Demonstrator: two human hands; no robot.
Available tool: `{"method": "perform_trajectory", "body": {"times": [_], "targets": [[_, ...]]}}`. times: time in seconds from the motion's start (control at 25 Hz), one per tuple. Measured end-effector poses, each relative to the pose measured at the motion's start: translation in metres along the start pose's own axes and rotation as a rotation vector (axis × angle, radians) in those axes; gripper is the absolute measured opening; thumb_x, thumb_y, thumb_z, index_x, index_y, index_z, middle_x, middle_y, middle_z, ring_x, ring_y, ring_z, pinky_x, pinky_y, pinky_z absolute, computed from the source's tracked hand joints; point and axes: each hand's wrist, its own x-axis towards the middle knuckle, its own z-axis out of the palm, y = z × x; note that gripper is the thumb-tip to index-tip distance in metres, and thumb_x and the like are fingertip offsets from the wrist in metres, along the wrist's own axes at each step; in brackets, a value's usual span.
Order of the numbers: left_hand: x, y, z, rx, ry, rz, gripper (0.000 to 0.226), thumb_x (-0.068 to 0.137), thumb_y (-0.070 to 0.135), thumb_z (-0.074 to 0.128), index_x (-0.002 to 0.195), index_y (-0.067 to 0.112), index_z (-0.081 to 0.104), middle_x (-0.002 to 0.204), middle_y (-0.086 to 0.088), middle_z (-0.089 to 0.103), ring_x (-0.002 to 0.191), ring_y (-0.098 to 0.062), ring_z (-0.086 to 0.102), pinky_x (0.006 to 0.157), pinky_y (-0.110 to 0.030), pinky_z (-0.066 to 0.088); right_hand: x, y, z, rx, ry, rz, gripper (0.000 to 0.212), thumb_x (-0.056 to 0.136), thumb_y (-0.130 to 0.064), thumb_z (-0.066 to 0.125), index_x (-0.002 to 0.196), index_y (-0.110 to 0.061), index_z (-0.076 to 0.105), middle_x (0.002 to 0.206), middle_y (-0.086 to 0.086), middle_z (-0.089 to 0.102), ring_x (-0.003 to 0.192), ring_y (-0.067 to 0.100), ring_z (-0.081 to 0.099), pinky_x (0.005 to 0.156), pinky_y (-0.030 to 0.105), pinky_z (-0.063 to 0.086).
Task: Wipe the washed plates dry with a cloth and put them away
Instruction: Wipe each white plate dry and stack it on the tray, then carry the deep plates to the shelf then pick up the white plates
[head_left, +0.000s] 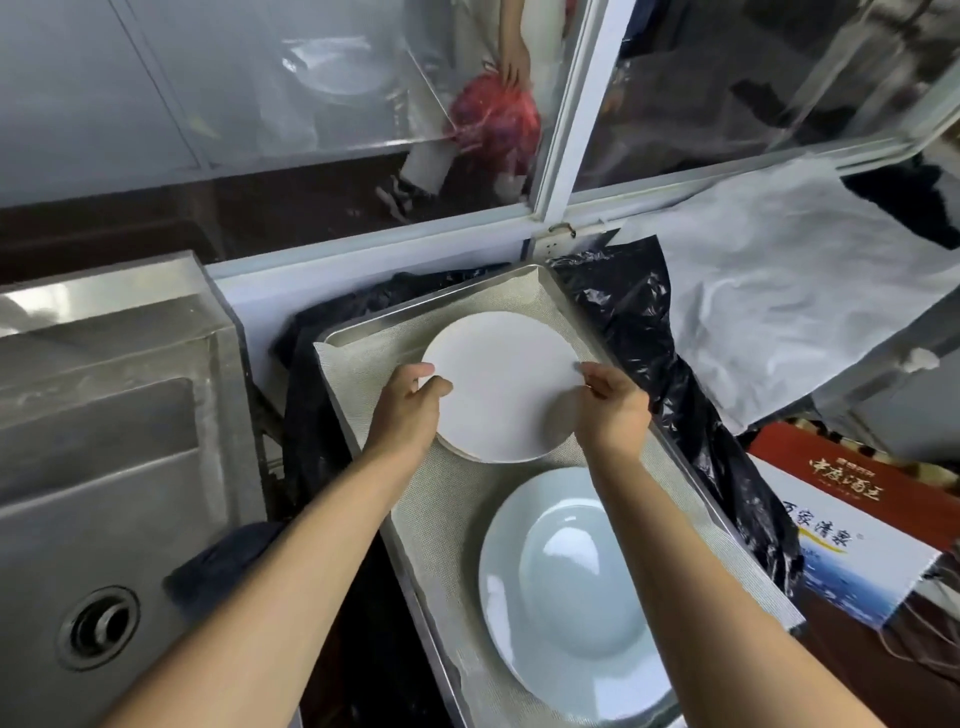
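A flat white plate lies at the far end of a metal tray lined with a grey mesh mat. My left hand grips its left rim, thumb on top. My right hand pinches its right rim. The plate seems to sit on another plate, whose edge shows beneath at the front. A pale blue deep plate rests face up at the near end of the tray. A dark cloth lies on the sink's edge under my left forearm.
A steel sink with a drain is on the left. Black plastic sheeting surrounds the tray. White fabric lies at the right back, and a printed carton at the right. A window frame stands behind; a person is outside.
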Motion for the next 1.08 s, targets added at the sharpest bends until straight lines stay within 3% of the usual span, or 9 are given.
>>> {"method": "perform_trajectory", "body": {"times": [0.12, 0.2, 0.36, 0.48, 0.6, 0.72, 0.84, 1.0, 1.08], "targets": [[0.01, 0.0, 0.006, -0.019, -0.019, -0.015, 0.059, 0.068, 0.036, 0.06, 0.124, 0.017, 0.061, 0.128, -0.004, 0.06, 0.116, -0.021, 0.057, 0.106, -0.048, 0.046, 0.012, 0.006, 0.007, 0.005, 0.032, -0.031, 0.039, 0.087, 0.005, 0.054, 0.11, -0.017, 0.076, 0.102, -0.002, 0.075, 0.095, 0.011, 0.069, 0.089, 0.024, 0.054], [0.015, -0.003, 0.009, -0.01, -0.03, -0.008, 0.063, 0.064, 0.038, 0.058, 0.123, 0.017, 0.061, 0.13, -0.004, 0.06, 0.113, -0.019, 0.058, 0.105, -0.043, 0.047, 0.016, 0.009, 0.011, 0.018, 0.04, -0.052, 0.036, 0.089, 0.005, 0.054, 0.109, -0.016, 0.075, 0.099, -0.004, 0.074, 0.092, 0.01, 0.069, 0.084, 0.018, 0.054], [0.018, -0.013, 0.008, 0.097, -0.047, 0.022, 0.06, 0.066, 0.042, 0.059, 0.122, 0.023, 0.059, 0.124, 0.002, 0.06, 0.115, -0.023, 0.059, 0.105, -0.045, 0.047, 0.021, 0.017, 0.013, -0.047, 0.025, -0.096, 0.035, 0.091, 0.002, 0.056, 0.114, -0.017, 0.074, 0.1, -0.003, 0.072, 0.092, 0.011, 0.068, 0.079, 0.014, 0.051], [0.016, -0.019, 0.005, 0.125, -0.068, 0.025, 0.058, 0.067, 0.043, 0.061, 0.122, 0.024, 0.061, 0.115, 0.003, 0.061, 0.113, -0.024, 0.061, 0.104, -0.046, 0.048, 0.018, 0.018, 0.008, -0.104, -0.014, -0.14, 0.032, 0.092, -0.002, 0.058, 0.116, -0.016, 0.073, 0.099, -0.005, 0.07, 0.091, 0.011, 0.067, 0.069, 0.0, 0.042], [0.008, -0.024, 0.004, 0.103, -0.077, 0.022, 0.053, 0.067, 0.039, 0.061, 0.118, 0.022, 0.063, 0.118, -0.003, 0.063, 0.115, -0.025, 0.061, 0.104, -0.048, 0.049, 0.007, 0.019, -0.003, -0.121, -0.018, -0.141, 0.025, 0.092, -0.009, 0.061, 0.11, -0.021, 0.073, 0.097, -0.008, 0.07, 0.076, -0.004, 0.065, 0.065, -0.002, 0.039], [-0.006, -0.034, 0.002, 0.111, -0.089, 0.044, 0.048, 0.069, 0.04, 0.06, 0.115, 0.025, 0.061, 0.12, 0.0, 0.063, 0.117, -0.022, 0.06, 0.103, -0.049, 0.049, -0.012, 0.029, -0.017, -0.168, -0.033, -0.085, 0.036, 0.088, -0.003, 0.055, 0.117, -0.017, 0.071, 0.11, -0.005, 0.073, 0.087, -0.004, 0.066, 0.073, -0.003, 0.038], [-0.029, -0.05, -0.001, 0.112, -0.11, 0.033, 0.03, 0.073, 0.043, 0.061, 0.102, 0.034, 0.061, 0.111, 0.016, 0.062, 0.111, -0.016, 0.063, 0.101, -0.049, 0.051, -0.032, 0.041, -0.037, -0.208, -0.047, -0.015, 0.043, 0.088, -0.003, 0.051, 0.124, -0.017, 0.07, 0.118, -0.003, 0.074, 0.11, 0.012, 0.067, 0.093, 0.018, 0.047], [-0.058, -0.089, 0.01, 0.157, -0.145, 0.009, 0.028, 0.091, 0.019, 0.062, 0.119, 0.02, 0.061, 0.127, -0.004, 0.063, 0.117, -0.021, 0.061, 0.105, -0.047, 0.048, -0.056, 0.065, -0.068, -0.275, -0.065, -0.028, 0.032, 0.094, -0.007, 0.056, 0.121, -0.014, 0.071, 0.113, 0.005, 0.076, 0.108, 0.021, 0.069, 0.09, 0.027, 0.049], [-0.073, -0.109, 0.02, 0.257, -0.148, 0.004, 0.035, 0.093, 0.015, 0.061, 0.127, 0.013, 0.058, 0.13, -0.008, 0.062, 0.118, -0.022, 0.06, 0.105, -0.039, 0.046, -0.06, 0.083, -0.084, -0.343, -0.07, -0.067, 0.031, 0.094, -0.007, 0.058, 0.123, -0.011, 0.07, 0.112, 0.011, 0.075, 0.108, 0.029, 0.068, 0.095, 0.037, 0.052]]}}
